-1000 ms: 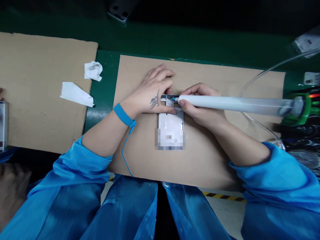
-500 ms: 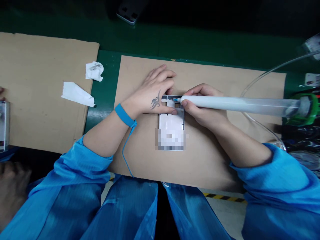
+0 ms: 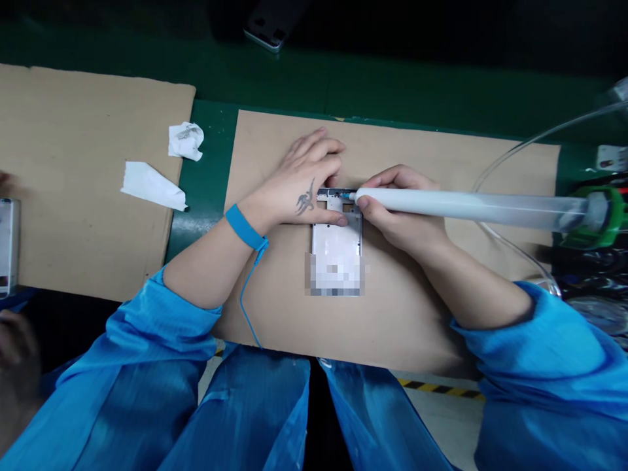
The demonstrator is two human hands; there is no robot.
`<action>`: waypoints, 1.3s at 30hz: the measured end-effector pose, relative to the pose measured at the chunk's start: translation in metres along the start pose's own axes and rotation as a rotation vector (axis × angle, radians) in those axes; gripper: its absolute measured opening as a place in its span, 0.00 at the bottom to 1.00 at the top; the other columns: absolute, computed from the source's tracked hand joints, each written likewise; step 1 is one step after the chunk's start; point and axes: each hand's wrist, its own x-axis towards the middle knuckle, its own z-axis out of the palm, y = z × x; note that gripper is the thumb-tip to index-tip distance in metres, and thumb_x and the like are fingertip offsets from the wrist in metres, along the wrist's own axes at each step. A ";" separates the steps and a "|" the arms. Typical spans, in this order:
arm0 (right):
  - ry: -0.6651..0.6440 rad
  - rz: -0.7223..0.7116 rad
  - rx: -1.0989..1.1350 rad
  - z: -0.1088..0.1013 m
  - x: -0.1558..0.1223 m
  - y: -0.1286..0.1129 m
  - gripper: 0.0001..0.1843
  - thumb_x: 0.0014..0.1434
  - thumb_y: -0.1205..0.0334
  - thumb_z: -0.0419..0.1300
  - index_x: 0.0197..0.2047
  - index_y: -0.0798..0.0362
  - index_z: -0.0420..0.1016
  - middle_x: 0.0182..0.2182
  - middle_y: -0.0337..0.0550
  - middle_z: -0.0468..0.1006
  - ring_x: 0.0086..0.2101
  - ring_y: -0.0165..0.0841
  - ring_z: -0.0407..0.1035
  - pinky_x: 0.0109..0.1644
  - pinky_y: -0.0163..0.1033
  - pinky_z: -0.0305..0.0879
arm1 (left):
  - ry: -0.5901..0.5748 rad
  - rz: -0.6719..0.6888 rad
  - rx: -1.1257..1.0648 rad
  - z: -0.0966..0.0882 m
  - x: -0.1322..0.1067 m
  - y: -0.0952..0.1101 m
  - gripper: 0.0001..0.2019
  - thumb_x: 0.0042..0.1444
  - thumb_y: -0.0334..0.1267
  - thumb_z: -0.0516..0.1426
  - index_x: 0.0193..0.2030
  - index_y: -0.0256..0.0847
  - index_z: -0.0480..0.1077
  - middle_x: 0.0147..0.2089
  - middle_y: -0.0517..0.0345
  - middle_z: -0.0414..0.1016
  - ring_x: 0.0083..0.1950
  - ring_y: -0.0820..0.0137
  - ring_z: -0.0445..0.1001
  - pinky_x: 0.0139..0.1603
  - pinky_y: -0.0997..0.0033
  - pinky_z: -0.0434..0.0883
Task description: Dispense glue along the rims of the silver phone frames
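A pale metal phone frame (image 3: 336, 242) lies on the cardboard in front of me, its lower part blurred by pixel blocks. My left hand (image 3: 309, 180) grips the frame's upper left, thumb across its face and the other fingers bent around the top edge. In my right hand (image 3: 402, 209) is a large dispensing syringe (image 3: 461, 204), filled with white material and held near its front end. Its blue tip is at the frame's top right part; whether it touches is too small to tell. A blue wrist strap (image 3: 245, 227) circles my left wrist.
A clear tube (image 3: 520, 147) curves behind the syringe, whose rear has a green cap (image 3: 596, 216). Two white paper scraps (image 3: 153, 184) lie to the left. Another phone frame (image 3: 265, 40) sits at the back. A co-worker's hand (image 3: 17, 347) is at the left edge.
The phone frame at the back has shifted right, as has an item at the far right. The co-worker's hand at the left has moved. My hands and the syringe have hardly changed position.
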 end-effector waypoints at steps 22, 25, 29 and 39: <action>0.021 0.023 -0.001 0.002 0.001 -0.002 0.13 0.57 0.48 0.76 0.38 0.43 0.80 0.38 0.43 0.89 0.36 0.44 0.83 0.42 0.52 0.81 | -0.009 -0.018 0.006 -0.001 0.000 0.001 0.31 0.48 0.65 0.78 0.45 0.46 0.75 0.81 0.44 0.69 0.90 0.34 0.51 0.89 0.30 0.55; 0.024 0.035 0.008 0.002 0.001 -0.003 0.15 0.57 0.45 0.76 0.38 0.42 0.80 0.38 0.43 0.89 0.36 0.44 0.82 0.41 0.52 0.82 | -0.010 -0.020 0.006 -0.001 0.000 0.001 0.31 0.48 0.65 0.78 0.45 0.47 0.75 0.81 0.45 0.69 0.90 0.34 0.51 0.89 0.28 0.54; 0.032 0.031 -0.006 0.003 0.002 -0.002 0.17 0.57 0.43 0.77 0.39 0.44 0.80 0.38 0.44 0.89 0.35 0.43 0.82 0.40 0.50 0.81 | -0.013 -0.021 0.008 -0.002 0.000 0.002 0.30 0.49 0.65 0.77 0.45 0.47 0.76 0.81 0.44 0.69 0.90 0.34 0.51 0.89 0.28 0.53; -0.009 -0.013 0.036 0.005 0.002 -0.004 0.17 0.58 0.45 0.77 0.41 0.44 0.81 0.39 0.45 0.89 0.36 0.42 0.82 0.42 0.50 0.82 | -0.025 -0.025 0.019 -0.003 0.001 0.003 0.30 0.50 0.66 0.77 0.44 0.47 0.75 0.80 0.44 0.69 0.90 0.34 0.51 0.90 0.30 0.54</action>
